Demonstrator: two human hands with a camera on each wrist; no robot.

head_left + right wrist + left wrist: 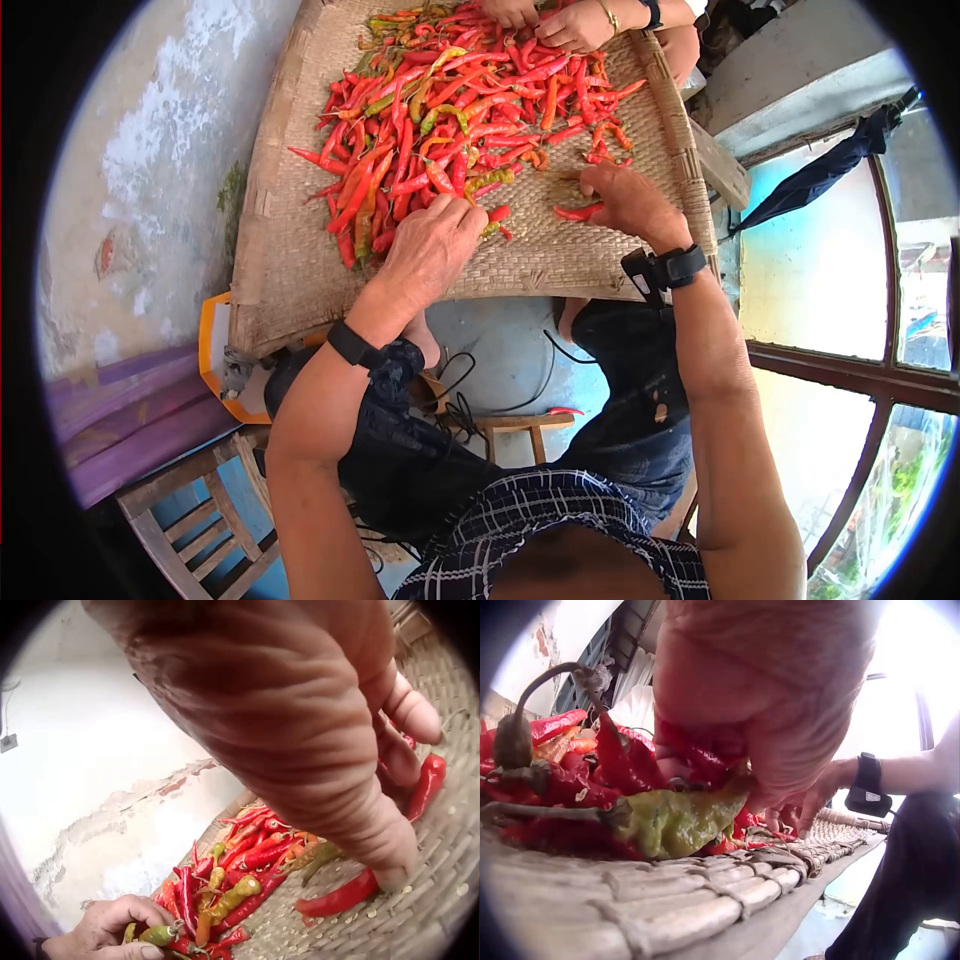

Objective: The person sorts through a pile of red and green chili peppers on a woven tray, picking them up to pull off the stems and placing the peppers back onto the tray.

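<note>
Red chili peppers [400,150], mixed with orange and yellow-green ones, lie heaped on a woven tray [560,265]. My left hand [432,240] is at the pile's near edge, its fingers curled in among the peppers. In the left wrist view, a wrinkled yellow-green chili pepper [682,821] lies under that hand, and the right wrist view shows a greenish pepper [157,935] pinched at its fingers. Over the tray's right part, my right hand [632,203] holds a red chili pepper [341,896] under its thumb; its curled fingers are partly hidden.
Another person's hands [575,25] touch the far side of the pile. A peeling wall [160,150] stands left and a window [820,290] right. Below the tray are a small wooden stool [520,422], black cables [460,405] and, at left, a wooden chair [205,520].
</note>
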